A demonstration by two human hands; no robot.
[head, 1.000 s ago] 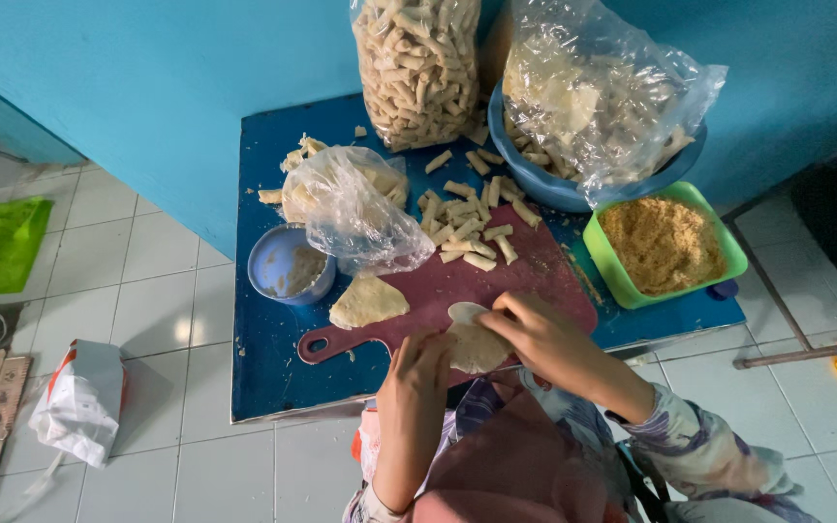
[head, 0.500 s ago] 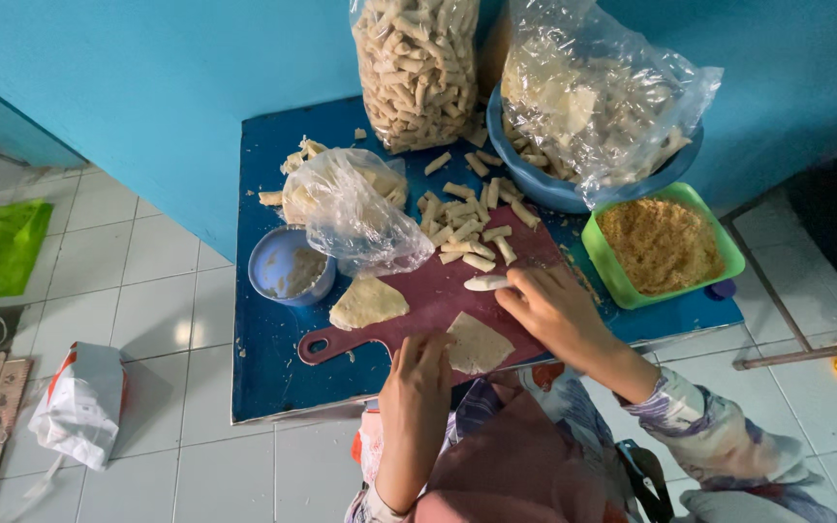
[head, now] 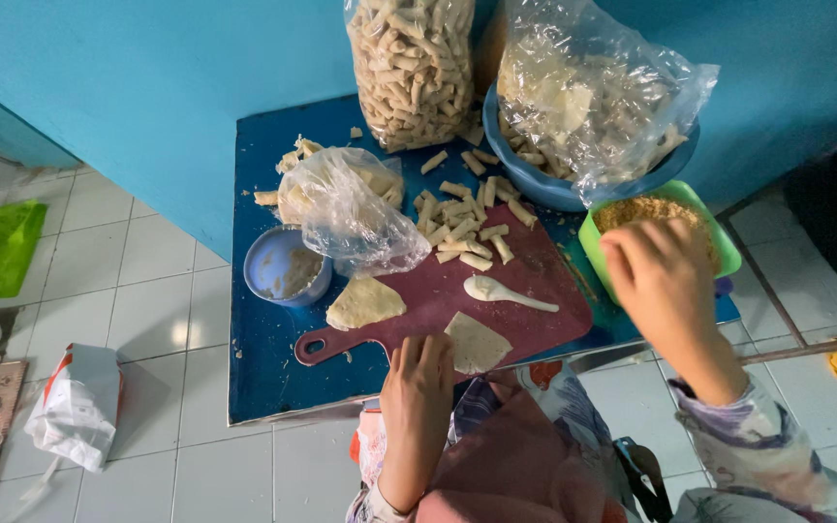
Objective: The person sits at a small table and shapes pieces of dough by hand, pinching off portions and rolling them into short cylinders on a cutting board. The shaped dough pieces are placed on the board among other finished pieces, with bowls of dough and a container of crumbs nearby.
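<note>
My left hand (head: 419, 384) rests fingers-down on the near edge of a dark red cutting board (head: 544, 291), touching a flat pale wrapper square (head: 477, 343). My right hand (head: 662, 275) hovers over a green bowl (head: 724, 242) of brown crumb filling (head: 646, 210), fingers curled down into it; whether it holds any filling is hidden. A white spoon (head: 506, 292) lies on the board. A second folded wrapper (head: 365, 303) sits at the board's left end. Several rolled pastry sticks (head: 467, 223) are piled at the board's far side.
The blue table (head: 263, 368) also bears a small blue cup (head: 286, 265), a clear bag of wrappers (head: 346, 208), a tall bag of rolled sticks (head: 414, 68) and a blue bowl (head: 544, 184) with a plastic bag. A white bag (head: 75, 402) lies on the tiled floor.
My right hand left the wrapper on the board, laid down the spoon and moved right to the green bowl. My left hand shifted slightly onto the wrapper's edge.
</note>
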